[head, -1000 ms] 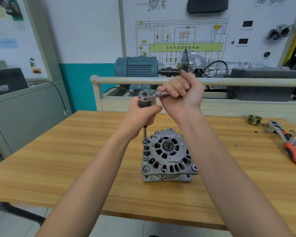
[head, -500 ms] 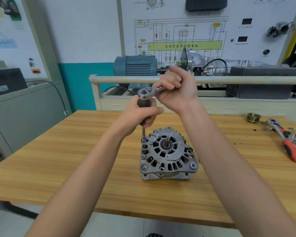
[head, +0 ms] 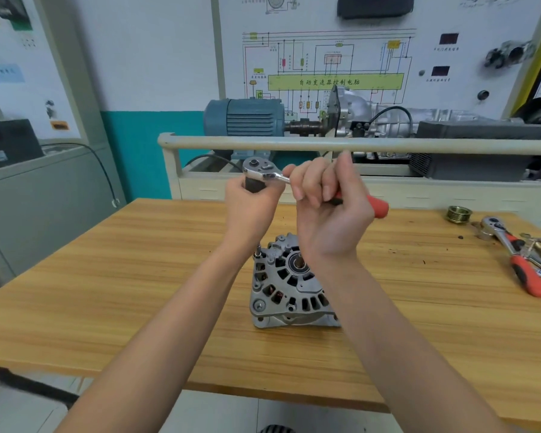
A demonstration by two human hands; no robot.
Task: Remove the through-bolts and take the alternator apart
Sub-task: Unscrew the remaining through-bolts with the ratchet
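Note:
A silver alternator [head: 286, 289] stands on the wooden workbench [head: 107, 292], its vented end facing up. A ratchet wrench [head: 261, 170] with a red handle hangs above its far left corner on a long extension. The extension's socket [head: 258, 252] sits on a through-bolt there. My left hand [head: 250, 207] grips the black top of the extension just under the ratchet head. My right hand [head: 328, 204] is wrapped round the ratchet handle, whose red end sticks out to the right. Another through-bolt head [head: 258, 305] shows at the alternator's near left corner.
At the bench's right end lie a brass-coloured pulley [head: 458, 214], a second red-handled ratchet [head: 516, 257] and other loose tools. Behind the bench runs a grey rail [head: 388, 145], with a blue motor [head: 247, 117] and a gearbox trainer beyond it.
My right hand has swung the ratchet handle from the far side round to the right and toward me. The red grip end now shows. My left hand stays on the extension.

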